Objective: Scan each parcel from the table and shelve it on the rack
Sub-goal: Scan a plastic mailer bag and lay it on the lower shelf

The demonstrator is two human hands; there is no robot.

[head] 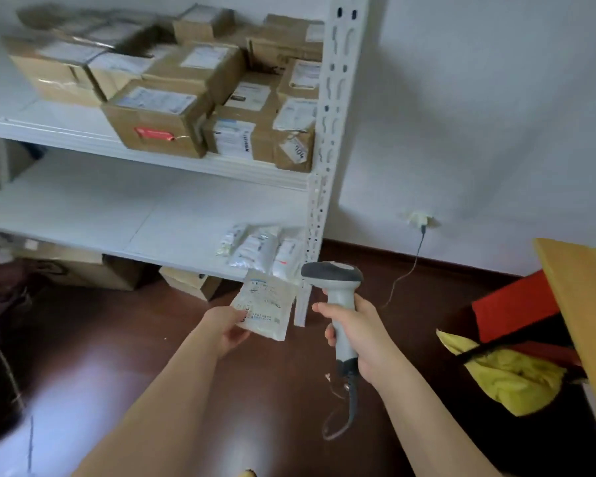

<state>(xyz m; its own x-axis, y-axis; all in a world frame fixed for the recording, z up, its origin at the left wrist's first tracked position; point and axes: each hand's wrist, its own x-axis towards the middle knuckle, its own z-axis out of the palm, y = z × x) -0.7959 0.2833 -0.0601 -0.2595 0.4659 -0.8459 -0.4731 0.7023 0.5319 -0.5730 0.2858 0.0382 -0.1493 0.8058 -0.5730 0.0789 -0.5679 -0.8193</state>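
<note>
My left hand (228,330) pinches the lower corner of a small white mailer parcel (267,308) with a printed label, held just in front of the rack's lower shelf (124,215). My right hand (360,333) grips the handle of a grey barcode scanner (334,280), whose dark head sits right of the parcel, near the rack's white upright post (327,139). A few white mailers (258,247) lie at the right end of the lower shelf.
Several brown cardboard boxes (159,118) with labels fill the upper shelf. More boxes (190,280) stand on the dark floor under the rack. A wooden table edge (585,304) juts in at right, with red and yellow items (503,370) below it. A cable hangs from a wall socket (418,220).
</note>
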